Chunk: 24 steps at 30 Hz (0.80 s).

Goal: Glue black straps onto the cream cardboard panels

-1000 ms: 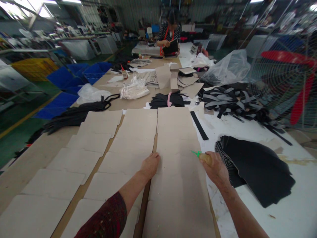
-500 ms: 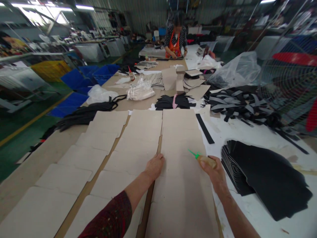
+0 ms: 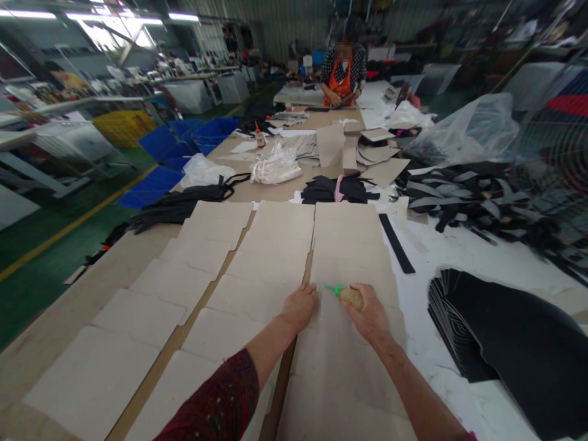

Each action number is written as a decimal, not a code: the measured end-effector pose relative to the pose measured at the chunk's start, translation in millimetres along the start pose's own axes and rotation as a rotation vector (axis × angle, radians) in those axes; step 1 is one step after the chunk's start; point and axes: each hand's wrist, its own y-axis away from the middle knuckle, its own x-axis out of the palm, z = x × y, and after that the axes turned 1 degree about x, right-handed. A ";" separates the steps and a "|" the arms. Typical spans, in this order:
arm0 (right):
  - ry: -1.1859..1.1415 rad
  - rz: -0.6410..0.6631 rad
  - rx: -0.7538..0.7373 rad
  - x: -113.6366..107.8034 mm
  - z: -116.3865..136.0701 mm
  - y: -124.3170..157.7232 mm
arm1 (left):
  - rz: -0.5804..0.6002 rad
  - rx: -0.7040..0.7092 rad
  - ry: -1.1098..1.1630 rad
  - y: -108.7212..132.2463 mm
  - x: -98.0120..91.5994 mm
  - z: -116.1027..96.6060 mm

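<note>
A rounded tan bottle (image 3: pixel 351 299) with a thin green nozzle (image 3: pixel 336 290) is held in the grip of the right hand (image 3: pixel 371 315) over overlapping flat beige panels (image 3: pixel 353 257). These are touched by the left hand (image 3: pixel 299 307), at the bottle's nine o'clock; whether anything is pinched there cannot be told. Fanned black panels (image 3: pixel 528 349) are laid between three and four o'clock

Long table (image 3: pixel 468 248), brown and white. Directly on it: beige cards (image 3: pixel 285 229), three overlapping rows; black panels (image 3: pixel 528 343), fanned stack, right side; single black strip (image 3: pixel 397 244); black-and-grey bands (image 3: pixel 463 190), heaped; black bundle (image 3: pixel 316 191), pink tie (image 3: pixel 339 188); red-tipped bottle (image 3: pixel 260 139).
</note>
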 end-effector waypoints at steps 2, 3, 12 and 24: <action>0.049 0.009 -0.029 1.0 3.3 -3.1 | -0.001 -0.003 -0.001 0.2 -0.8 0.1; 0.075 0.017 -0.044 0.9 5.6 -4.8 | 0.000 -0.004 -0.002 0.3 -1.3 0.1; 0.217 0.071 -0.007 -17.5 10.5 -12.0 | 0.006 0.003 0.007 -0.8 -2.2 0.5; -0.458 -0.111 0.423 0.0 -8.9 -12.8 | 0.034 -0.080 0.004 -9.6 -16.0 -0.9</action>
